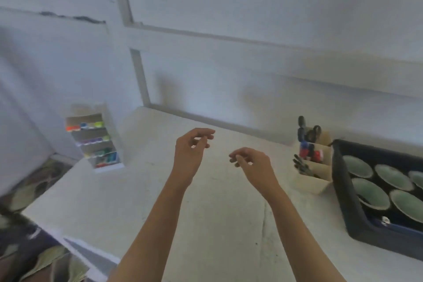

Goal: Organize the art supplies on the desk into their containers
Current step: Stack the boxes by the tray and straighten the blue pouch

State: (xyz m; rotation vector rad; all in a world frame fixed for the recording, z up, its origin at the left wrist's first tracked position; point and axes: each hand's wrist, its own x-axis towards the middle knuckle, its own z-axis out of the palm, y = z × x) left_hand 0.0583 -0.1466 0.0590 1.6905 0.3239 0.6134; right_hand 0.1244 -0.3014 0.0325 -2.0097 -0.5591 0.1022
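From my head camera, both my arms reach out over the white surface [206, 224]. My left hand [192, 146] hangs at mid-frame with fingers loosely curled, holding nothing. My right hand [249, 162] hangs just right of it, also loosely curled and empty; the two are near each other but apart. At left of the frame stands a clear tiered rack [96, 139] with coloured supplies in its shelves. At right, a beige divided holder [318, 181] carries pens and scissors [314, 131]. Just beside it, at the right edge, a dark case [343, 192] holds round green pans.
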